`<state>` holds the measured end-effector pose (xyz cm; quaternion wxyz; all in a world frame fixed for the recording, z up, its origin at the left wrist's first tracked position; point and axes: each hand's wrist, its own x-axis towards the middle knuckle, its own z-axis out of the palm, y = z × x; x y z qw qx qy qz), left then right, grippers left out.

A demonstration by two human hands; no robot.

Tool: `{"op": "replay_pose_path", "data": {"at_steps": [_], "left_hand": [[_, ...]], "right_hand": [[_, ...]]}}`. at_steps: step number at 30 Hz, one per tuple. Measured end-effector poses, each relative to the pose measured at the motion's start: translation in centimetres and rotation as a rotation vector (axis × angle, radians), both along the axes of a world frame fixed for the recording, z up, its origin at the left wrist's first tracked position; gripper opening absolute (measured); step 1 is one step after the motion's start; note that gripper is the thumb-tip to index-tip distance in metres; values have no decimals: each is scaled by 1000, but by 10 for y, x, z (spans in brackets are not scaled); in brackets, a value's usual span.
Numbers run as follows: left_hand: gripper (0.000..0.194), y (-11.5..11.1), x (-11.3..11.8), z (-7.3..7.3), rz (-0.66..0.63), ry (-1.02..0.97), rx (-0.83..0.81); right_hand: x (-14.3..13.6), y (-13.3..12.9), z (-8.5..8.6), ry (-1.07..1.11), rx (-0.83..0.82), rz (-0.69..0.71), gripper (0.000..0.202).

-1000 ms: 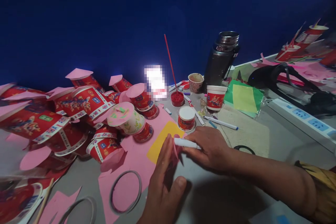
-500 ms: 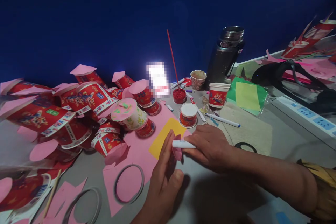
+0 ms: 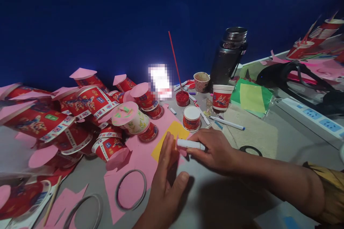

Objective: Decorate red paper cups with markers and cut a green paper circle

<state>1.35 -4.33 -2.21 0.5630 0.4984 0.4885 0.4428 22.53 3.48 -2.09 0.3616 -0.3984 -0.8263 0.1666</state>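
Note:
My right hand [image 3: 215, 149] is closed around a white marker [image 3: 191, 144] that lies level and points left. At the marker's left end is a small pink paper piece [image 3: 181, 148], seen nearly edge-on. Facing it, my left hand [image 3: 168, 182] is open, its fingers stretched upward and thumb apart; whether its palm touches the paper I cannot tell. Just beyond the hands, a short red cup [image 3: 191, 123] with a white top stands near a yellow paper sheet [image 3: 165, 139]. Pink paper [image 3: 142, 157] lies under that sheet.
Red paper cups [image 3: 91, 102] with pink discs are heaped at left. Two tape rolls [image 3: 144, 186] lie in front. Behind stand a red paint pot [image 3: 182, 98] with a stick, stacked cups [image 3: 222, 97] and a dark flask [image 3: 228, 59]. A power strip [image 3: 309, 118] is at right.
My right hand has shifted slightly, and more of the marker shows. The pink piece has turned and looks narrower. My left hand stays open in nearly the same place.

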Motion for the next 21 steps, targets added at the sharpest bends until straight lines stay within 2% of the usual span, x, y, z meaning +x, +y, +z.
{"op": "replay_pose_path", "data": {"at_steps": [4, 7, 11, 16, 21], "left_hand": [[76, 4, -4, 6, 10, -22, -59], [81, 4, -1, 10, -24, -49, -76], [85, 0, 6, 14, -35, -79, -34], [89, -3, 8, 10, -27, -68, -2], [71, 2, 4, 8, 57, 25, 4]], "right_hand": [[2, 0, 0, -140, 141, 70, 34], [2, -1, 3, -212, 187, 71, 37], [0, -2, 6, -218, 152, 57, 35], [-2, -2, 0, -125, 81, -9, 36], [-3, -1, -4, -59, -59, -11, 39]]}}
